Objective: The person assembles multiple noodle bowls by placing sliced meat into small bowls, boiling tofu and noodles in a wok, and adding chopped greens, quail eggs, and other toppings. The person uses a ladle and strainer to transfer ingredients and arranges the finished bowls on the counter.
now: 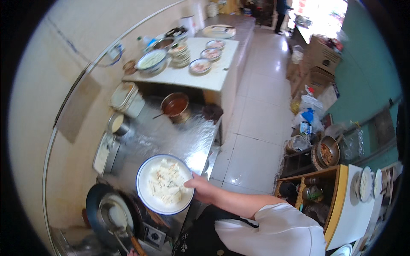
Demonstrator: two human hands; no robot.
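Note:
My right hand [200, 187] grips the right rim of a white, blue-rimmed plate [143, 194]. The thumb lies over the edge, and the plate is held up above the stove side of the counter. Chunky white pieces of food [168, 181] are heaped on it. At the lower edge only a sliver of my left hand [133, 253] shows, closed by a wooden handle [137, 245] and a thin metal handle [121, 242]. These lead to a round metal ladle or strainer [102, 213] in a dark wok [93, 199]; something white lies inside.
A steel counter [147, 134] carries a pot of red-brown sauce [175, 106], a pot with pale yellow contents [117, 123] and a lidded white tub [127, 100]. Small bowls stand on the white table [215, 70] beyond. Tiled floor [256, 123] runs between these and a shelf unit [339, 192].

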